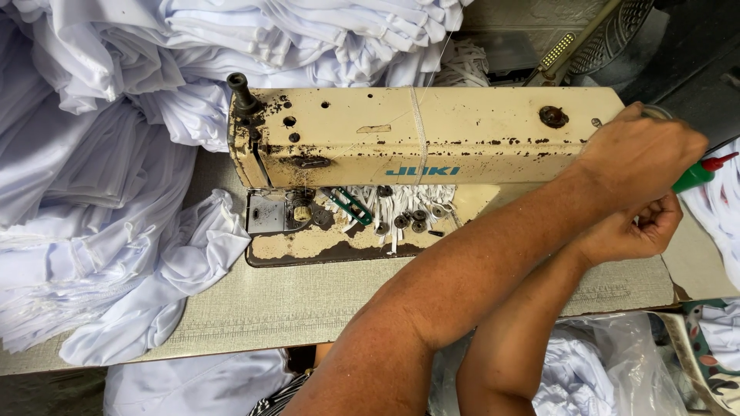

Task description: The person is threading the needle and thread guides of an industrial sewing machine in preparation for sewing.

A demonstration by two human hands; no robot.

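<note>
A worn cream sewing machine (432, 135) lies across a grey table (293, 300). My left hand (644, 150) reaches across to the machine's right end and is clasped over the handwheel (657, 111), of which only a thin rim shows. Just below it, my right hand (636, 227) hovers near the table's right edge with its fingers curled into the palm. I cannot make out anything inside it. Both forearms cross the table from the bottom middle.
Heaps of white cloth (100, 192) fill the left and back. Green-handled snips (351, 205), several bobbins (408, 222) and white strips lie on the machine bed. A green bottle with a red cap (700, 172) sits behind my hands. A plastic bag of white cloth (593, 362) lies below.
</note>
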